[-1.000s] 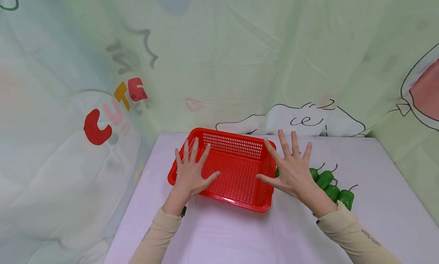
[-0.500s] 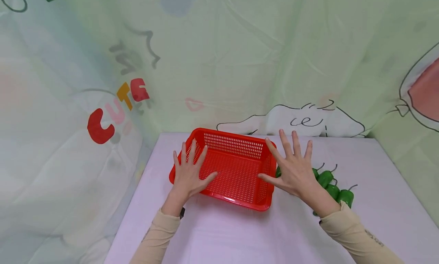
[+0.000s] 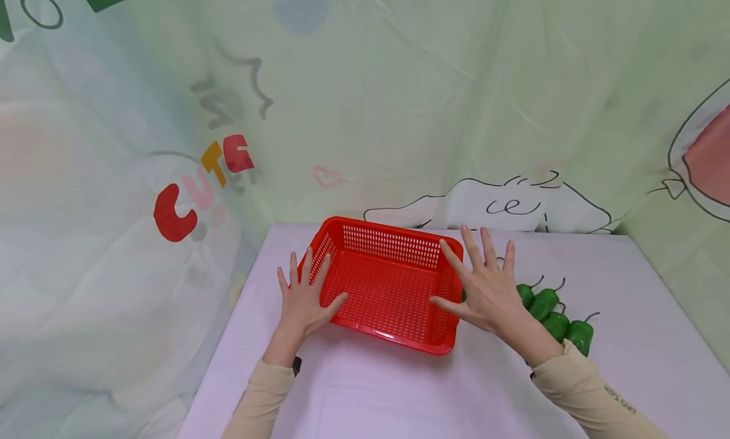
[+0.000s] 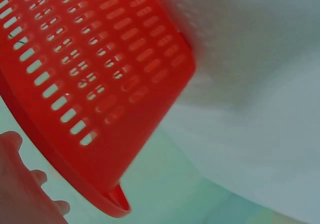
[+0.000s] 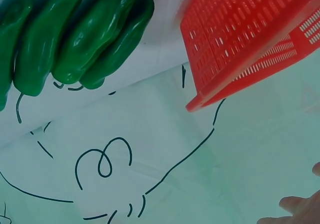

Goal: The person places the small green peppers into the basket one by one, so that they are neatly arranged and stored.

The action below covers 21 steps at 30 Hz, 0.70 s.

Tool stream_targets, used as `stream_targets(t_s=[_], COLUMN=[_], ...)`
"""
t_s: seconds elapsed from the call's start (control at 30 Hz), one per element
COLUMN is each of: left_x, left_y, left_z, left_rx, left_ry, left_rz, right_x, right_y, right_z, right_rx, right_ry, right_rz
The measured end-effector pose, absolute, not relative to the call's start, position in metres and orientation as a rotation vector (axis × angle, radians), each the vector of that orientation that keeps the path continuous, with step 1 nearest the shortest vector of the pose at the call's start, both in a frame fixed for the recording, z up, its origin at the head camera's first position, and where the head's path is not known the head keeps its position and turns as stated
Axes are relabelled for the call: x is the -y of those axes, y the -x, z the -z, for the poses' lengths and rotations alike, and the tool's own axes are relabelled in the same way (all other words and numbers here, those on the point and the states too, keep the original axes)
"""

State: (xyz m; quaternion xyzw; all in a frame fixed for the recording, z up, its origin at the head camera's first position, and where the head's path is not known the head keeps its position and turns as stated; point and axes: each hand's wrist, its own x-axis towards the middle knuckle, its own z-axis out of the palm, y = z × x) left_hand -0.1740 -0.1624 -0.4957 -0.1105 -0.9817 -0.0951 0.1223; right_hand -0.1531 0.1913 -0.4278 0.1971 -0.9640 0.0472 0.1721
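- Red basket is positioned on the table, backed by a printed curtain.
- Left hand, right hand: fingers are spread apart.
- Green peppers, right of basket, are partly obscured by right hand.

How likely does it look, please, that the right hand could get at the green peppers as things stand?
Probably yes: the right hand is empty, and the green peppers lie beside the red basket, uncovered in the right wrist view.
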Motion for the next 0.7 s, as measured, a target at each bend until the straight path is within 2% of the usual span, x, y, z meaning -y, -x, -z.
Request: stream_targets(t_s=[0.7], left_x=[0.169], left_y=[0.171], left_z=[0.502], left_rx=[2.814], left_ry=[0.299], left_rz=[0.330], right_x=[-0.197], right_y=[0.154], right_z=[0.444], right_rx=[2.749], right_ry=[-0.532], right_rz=[-0.134])
